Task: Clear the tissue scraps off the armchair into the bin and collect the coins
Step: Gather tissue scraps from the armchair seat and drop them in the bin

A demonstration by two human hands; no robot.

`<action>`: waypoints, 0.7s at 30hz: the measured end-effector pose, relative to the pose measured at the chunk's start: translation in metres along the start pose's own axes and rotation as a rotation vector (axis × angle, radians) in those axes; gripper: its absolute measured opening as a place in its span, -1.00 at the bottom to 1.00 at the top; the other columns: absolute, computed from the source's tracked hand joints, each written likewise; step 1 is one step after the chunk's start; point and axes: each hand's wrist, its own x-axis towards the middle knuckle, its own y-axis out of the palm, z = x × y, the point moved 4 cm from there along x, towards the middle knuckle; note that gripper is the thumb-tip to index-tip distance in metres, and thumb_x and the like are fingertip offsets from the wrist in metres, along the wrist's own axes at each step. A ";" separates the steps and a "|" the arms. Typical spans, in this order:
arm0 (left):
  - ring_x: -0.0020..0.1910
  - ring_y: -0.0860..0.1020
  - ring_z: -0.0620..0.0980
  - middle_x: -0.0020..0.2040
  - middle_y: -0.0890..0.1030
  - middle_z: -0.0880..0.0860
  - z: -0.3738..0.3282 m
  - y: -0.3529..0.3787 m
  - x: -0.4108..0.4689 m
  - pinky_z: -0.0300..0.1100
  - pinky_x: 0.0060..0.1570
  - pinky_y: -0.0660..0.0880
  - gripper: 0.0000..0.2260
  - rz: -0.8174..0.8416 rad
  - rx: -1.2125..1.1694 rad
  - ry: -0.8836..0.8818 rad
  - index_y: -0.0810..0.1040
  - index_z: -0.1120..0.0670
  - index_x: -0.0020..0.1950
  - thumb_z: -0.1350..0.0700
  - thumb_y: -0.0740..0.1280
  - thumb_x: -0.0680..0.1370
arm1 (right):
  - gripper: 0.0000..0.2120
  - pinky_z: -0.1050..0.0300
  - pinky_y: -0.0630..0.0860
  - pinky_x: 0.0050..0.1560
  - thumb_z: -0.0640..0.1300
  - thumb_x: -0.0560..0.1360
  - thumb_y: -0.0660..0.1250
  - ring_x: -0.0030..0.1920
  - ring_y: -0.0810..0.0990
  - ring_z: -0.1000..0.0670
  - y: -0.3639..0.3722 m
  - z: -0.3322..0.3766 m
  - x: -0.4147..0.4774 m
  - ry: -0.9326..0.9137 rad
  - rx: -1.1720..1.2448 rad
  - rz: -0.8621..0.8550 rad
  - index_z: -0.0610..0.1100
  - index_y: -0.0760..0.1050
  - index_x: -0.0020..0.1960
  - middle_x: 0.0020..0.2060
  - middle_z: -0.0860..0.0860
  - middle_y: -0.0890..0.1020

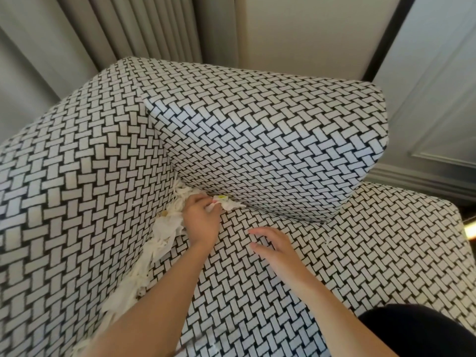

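Person leans over patterned armchair (257, 137). Left hand (201, 217) fingers pinch tissue scraps (167, 228) wedged along seat/armrest crease. Right hand (273, 243) fingers loosely spread over seat. Scrap-gathering step; next prob. needs gentle pull so the wad doesn't tear. Bin & coins not visible.

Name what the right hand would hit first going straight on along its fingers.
The right hand would probably reach the tissue scrap the left hand grips beside the back cushion; depth is unclear.
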 end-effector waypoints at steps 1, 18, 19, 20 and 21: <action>0.06 0.48 -0.07 0.12 0.56 0.06 0.002 -0.005 -0.002 -0.41 0.03 0.30 -0.77 0.001 -0.010 0.005 0.63 0.24 0.08 0.20 0.42 0.45 | -0.74 0.19 0.19 0.29 0.01 0.51 0.29 0.38 0.19 0.18 0.000 -0.001 0.001 -0.001 -0.002 -0.002 0.25 0.42 0.16 0.32 0.20 0.37; -0.09 0.51 -0.30 -0.08 0.57 -0.11 -0.011 -0.035 -0.070 -0.53 -0.06 0.39 -0.84 0.214 -0.156 0.179 0.64 0.11 -0.01 0.23 0.43 0.43 | -0.44 0.17 0.22 0.25 -0.04 0.47 0.37 0.27 0.26 0.19 0.002 0.000 -0.001 -0.004 -0.014 -0.033 0.32 0.23 0.34 0.15 0.28 0.40; -0.06 0.51 -0.28 -0.06 0.57 -0.12 -0.013 -0.033 -0.075 -0.54 -0.05 0.38 -0.80 0.262 -0.174 0.180 0.62 0.08 0.04 0.23 0.42 0.43 | -0.41 0.11 0.24 0.29 -0.05 0.46 0.38 0.26 0.27 0.17 0.003 0.000 -0.001 -0.012 -0.037 -0.041 0.35 0.21 0.34 0.15 0.24 0.42; -0.01 0.50 -0.29 -0.01 0.56 -0.14 -0.016 -0.031 -0.080 -0.57 -0.03 0.35 -0.73 0.317 -0.177 0.182 0.59 0.05 0.12 0.22 0.41 0.44 | -0.39 0.05 0.26 0.31 -0.04 0.45 0.39 0.25 0.29 0.15 0.004 0.000 0.000 -0.024 -0.062 -0.052 0.36 0.19 0.35 0.15 0.21 0.43; 0.05 0.47 -0.33 0.04 0.55 -0.16 -0.018 -0.029 -0.083 -0.58 0.02 0.30 -0.66 0.369 -0.166 0.199 0.53 0.01 0.21 0.20 0.40 0.45 | -0.38 0.00 0.28 0.33 -0.03 0.45 0.39 0.23 0.31 0.14 0.004 -0.001 0.000 -0.037 -0.082 -0.060 0.36 0.19 0.36 0.15 0.20 0.44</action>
